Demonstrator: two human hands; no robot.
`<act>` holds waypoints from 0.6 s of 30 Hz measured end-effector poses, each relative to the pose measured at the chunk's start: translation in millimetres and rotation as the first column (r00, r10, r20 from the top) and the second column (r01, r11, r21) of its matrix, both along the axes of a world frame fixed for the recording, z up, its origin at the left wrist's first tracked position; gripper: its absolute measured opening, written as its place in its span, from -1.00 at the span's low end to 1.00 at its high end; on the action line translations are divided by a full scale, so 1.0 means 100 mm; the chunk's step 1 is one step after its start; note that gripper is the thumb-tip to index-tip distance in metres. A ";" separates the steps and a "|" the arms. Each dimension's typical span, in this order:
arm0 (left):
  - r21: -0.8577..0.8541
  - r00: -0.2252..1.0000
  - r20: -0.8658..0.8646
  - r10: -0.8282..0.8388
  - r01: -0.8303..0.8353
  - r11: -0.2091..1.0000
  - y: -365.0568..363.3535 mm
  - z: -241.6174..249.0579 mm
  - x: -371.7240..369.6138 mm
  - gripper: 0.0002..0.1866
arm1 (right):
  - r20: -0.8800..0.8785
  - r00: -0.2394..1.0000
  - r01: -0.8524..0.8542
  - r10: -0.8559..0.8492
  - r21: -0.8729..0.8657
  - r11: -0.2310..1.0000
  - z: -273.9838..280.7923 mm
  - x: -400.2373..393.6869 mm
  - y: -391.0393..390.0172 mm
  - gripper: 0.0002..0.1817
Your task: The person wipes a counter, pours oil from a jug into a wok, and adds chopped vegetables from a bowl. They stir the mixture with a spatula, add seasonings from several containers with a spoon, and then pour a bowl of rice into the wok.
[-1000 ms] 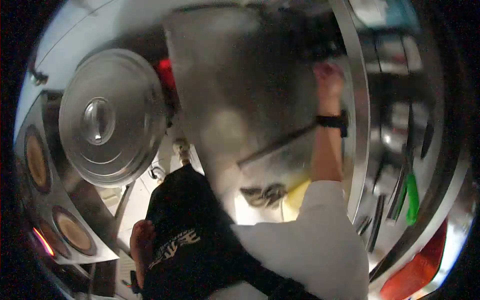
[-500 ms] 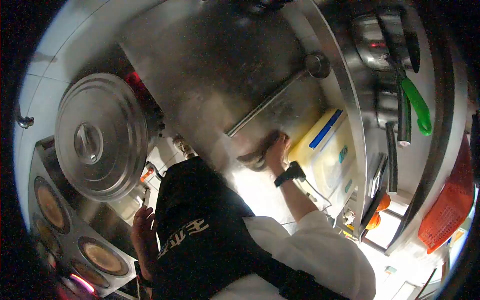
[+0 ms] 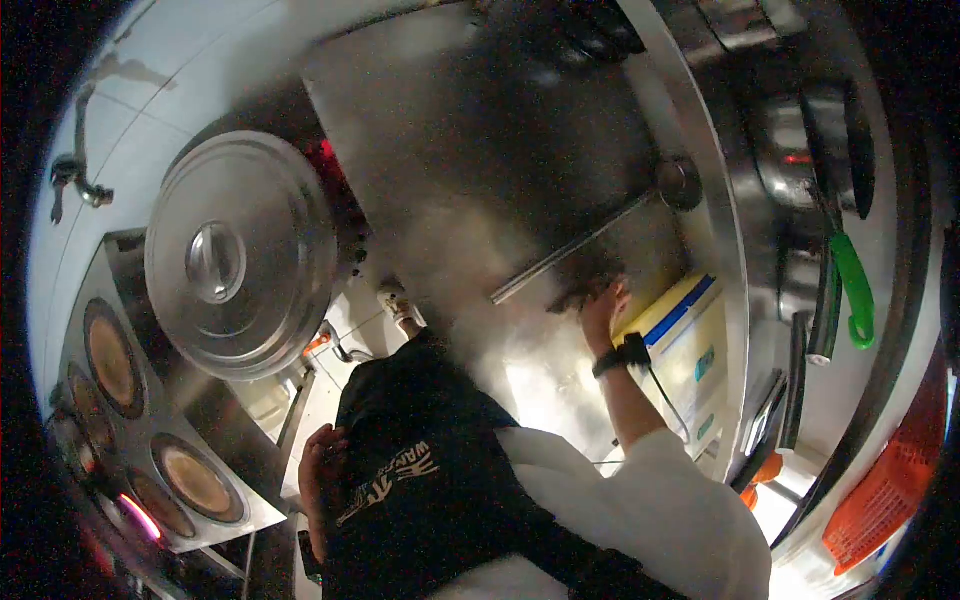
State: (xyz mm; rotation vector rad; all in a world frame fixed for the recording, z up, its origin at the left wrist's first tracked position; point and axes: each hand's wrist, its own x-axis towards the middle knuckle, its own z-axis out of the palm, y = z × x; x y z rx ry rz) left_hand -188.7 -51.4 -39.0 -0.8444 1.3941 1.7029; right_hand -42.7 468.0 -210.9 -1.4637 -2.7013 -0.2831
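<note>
My right hand [image 3: 603, 308], with a black watch on the wrist, reaches over the steamy steel counter [image 3: 560, 110]. Its fingers are bent around something dark, blurred by steam, whose kind I cannot make out. Just beyond the hand lies a long-handled ladle [image 3: 575, 248], its round bowl towards the counter's far side. Beside the hand stands a pale yellow container [image 3: 690, 330] with a blue clip. My left hand [image 3: 322, 458] hangs by the black apron [image 3: 420, 450], its fingers loosely curled and nothing visible in them.
A large round lidded pot [image 3: 245, 255] stands on the left, near a hob with several round plates [image 3: 198, 477]. A wall tap [image 3: 80, 182] is at far left. On the right shelf are metal pans [image 3: 790, 150], a green handle [image 3: 852, 290] and an orange basket [image 3: 890, 495].
The whole view has shifted, so the pot, ladle and container appear farther right. My right hand stays beside the container, and the dark thing at it shows less. My left hand's fingers look more curled.
</note>
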 end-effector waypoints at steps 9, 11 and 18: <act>-0.033 0.992 -0.097 -0.083 0.080 0.996 -0.05 0.21 0.13 -0.57 | -0.540 0.765 -0.575 0.353 -0.324 0.751 0.62 -2.50 -0.31 -0.46; -0.014 0.948 -0.290 -0.130 0.132 0.991 -0.05 0.29 0.27 -0.60 | -0.240 0.706 -0.707 0.666 -0.284 0.648 1.11 -2.71 -1.21 -0.52; -0.220 0.626 -0.758 -0.185 0.022 0.975 -0.50 -0.15 0.91 -0.59 | -0.560 0.388 -0.902 0.732 -0.396 0.175 0.71 -2.37 -1.03 -0.46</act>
